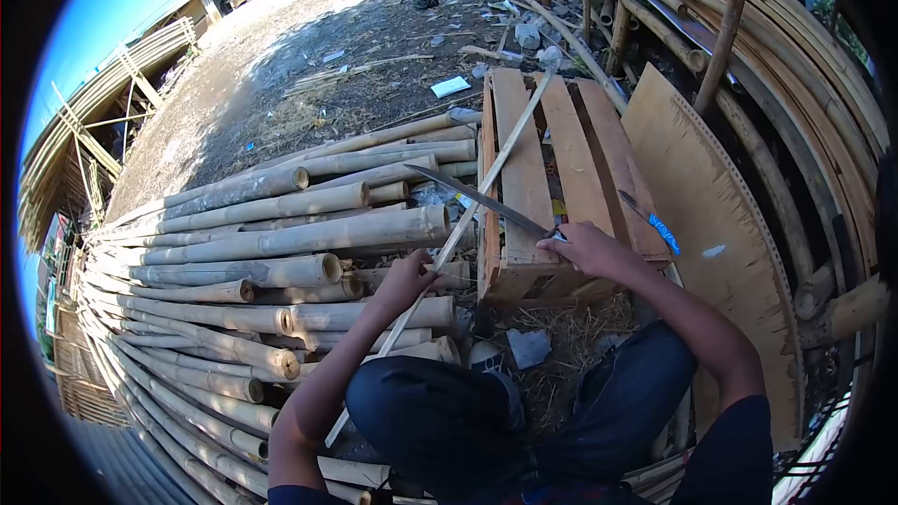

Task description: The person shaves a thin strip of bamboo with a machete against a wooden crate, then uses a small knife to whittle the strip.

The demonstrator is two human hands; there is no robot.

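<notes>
My left hand is closed around a long, thin bamboo strip, which slants from beside my knee up across the wooden crate. In my right hand is the handle of a machete. Its long dark blade points left and crosses the strip, a little above my left hand. The slatted wooden crate stands just in front of me, under the blade and the strip's upper end. On its right side lies a small knife with a blue-wrapped handle.
Thick bamboo poles lie stacked to my left. A plywood sheet with a ragged edge lies right of the crate. Long bamboo lengths rest on a rack at the right. Litter and a white piece dot the dirt ground ahead.
</notes>
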